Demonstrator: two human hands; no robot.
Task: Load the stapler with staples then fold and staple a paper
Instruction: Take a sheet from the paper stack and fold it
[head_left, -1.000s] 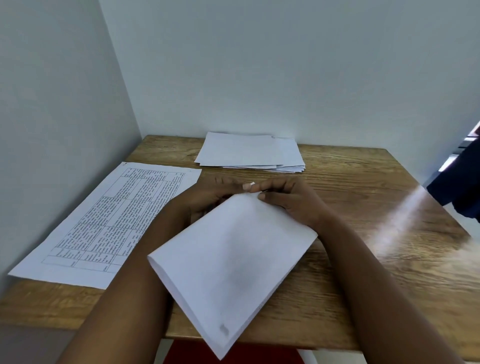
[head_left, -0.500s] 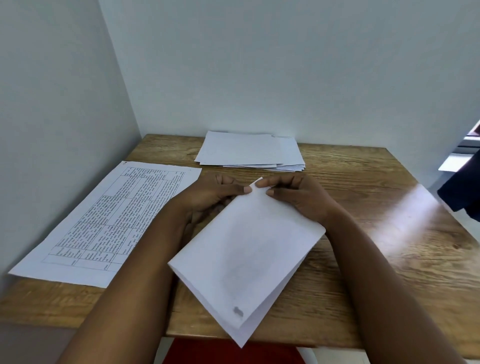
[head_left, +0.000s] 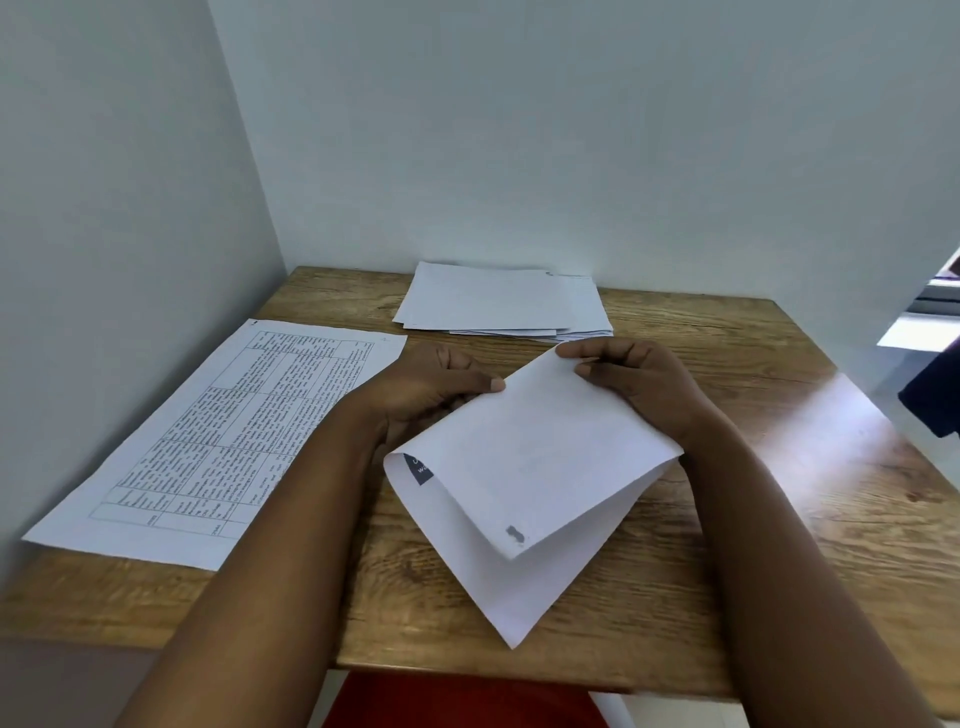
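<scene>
Folded sheet (head_left: 535, 457) held above the table (head_left: 779, 519), the 2 layers gaping apart at the corner nearest me, far from the fingers. Left hand (head_left: 431, 387) pinches the sheet's left edge, thumb on top, the other fingers hidden beneath; right hand (head_left: 639, 384) pinches the far corner, thumb and fingers curled together over it. I judge the fold unfinished: both grips sit at the far end, so the loose near layers may slide out of line, and a crease pressed now would set crooked. The pinch could also crumple the far corner. No stapler shows, so I cannot tell whether it is loaded. A printed page (head_left: 218, 431) lies left of the left fingers; a stack (head_left: 498, 304) lies just beyond both hands.
</scene>
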